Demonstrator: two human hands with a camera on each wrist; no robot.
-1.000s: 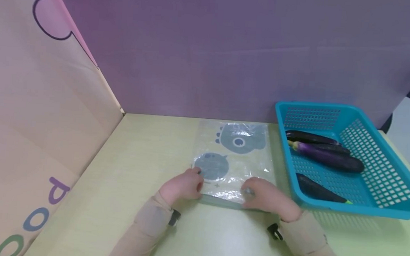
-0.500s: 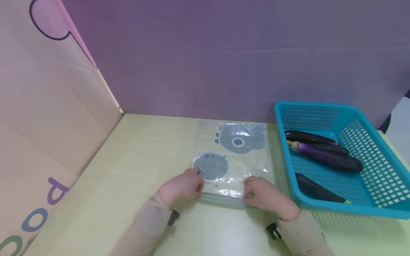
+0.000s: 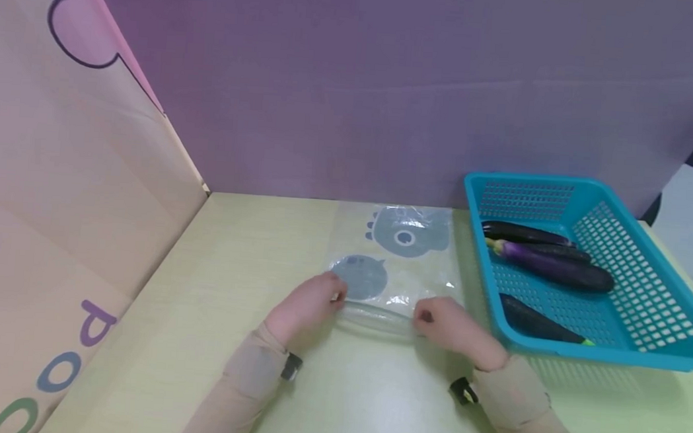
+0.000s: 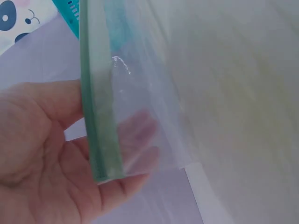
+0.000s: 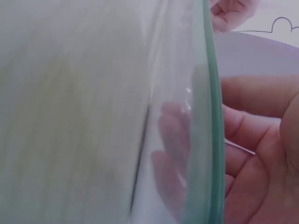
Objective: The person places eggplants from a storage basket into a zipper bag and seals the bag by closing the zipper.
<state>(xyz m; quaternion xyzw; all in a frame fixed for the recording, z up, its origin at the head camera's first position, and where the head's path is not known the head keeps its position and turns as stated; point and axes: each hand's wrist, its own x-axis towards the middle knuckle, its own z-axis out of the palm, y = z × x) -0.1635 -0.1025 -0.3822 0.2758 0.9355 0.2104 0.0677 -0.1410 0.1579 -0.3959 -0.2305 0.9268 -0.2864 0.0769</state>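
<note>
On the left side, a pale fabric panel (image 3: 70,160) with coloured letters is standing along the table (image 3: 231,249). The light, wood-coloured table top is shining softly near the front, and a purple panel (image 3: 354,98) is closing the back. The left hand (image 3: 308,303) is pinching the left end of the green edge strip (image 4: 88,98) of a transparent plastic bag (image 3: 407,237), with some fingers showing through the film. This bag, printed with grey-blue animal shapes, is lying on the middle of the table, while its near edge is standing raised between the two hands. The right hand (image 3: 455,329) is pinching the other end and covering that corner. Just to the right, a turquoise plastic basket (image 3: 600,354) is standing. Inside, a glossy black eggplant (image 3: 524,232) is lying at the back, a purple eggplant (image 3: 549,264) is partly covering another dark vegetable (image 3: 573,252), and a green-tipped eggplant (image 3: 537,319) is resting near the front wall.
</note>
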